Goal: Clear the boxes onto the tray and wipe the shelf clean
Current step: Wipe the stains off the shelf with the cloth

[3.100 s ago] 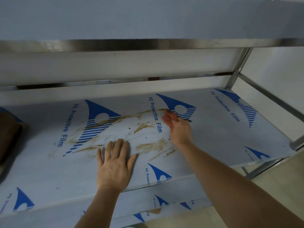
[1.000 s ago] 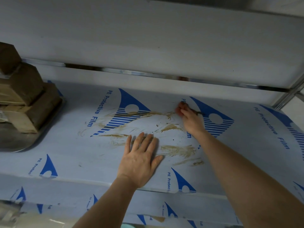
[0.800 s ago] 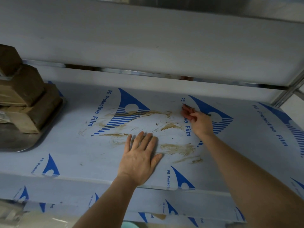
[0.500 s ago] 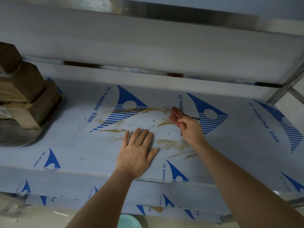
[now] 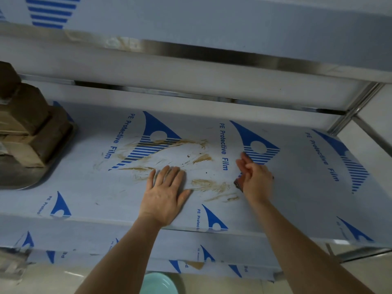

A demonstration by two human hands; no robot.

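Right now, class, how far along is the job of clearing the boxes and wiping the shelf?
Done: the boxes are stacked on the tray. In hand: the left hand lies flat on the shelf while the right hand holds a small dark item, too hidden to identify. Left: the brown smears remain unwiped.

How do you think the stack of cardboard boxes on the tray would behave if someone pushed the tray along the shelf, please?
The boxes are stacked unevenly in offset tiers, so the top ones would probably shift or topple. The metal tray would likely slide easily on the smooth film-covered shelf.
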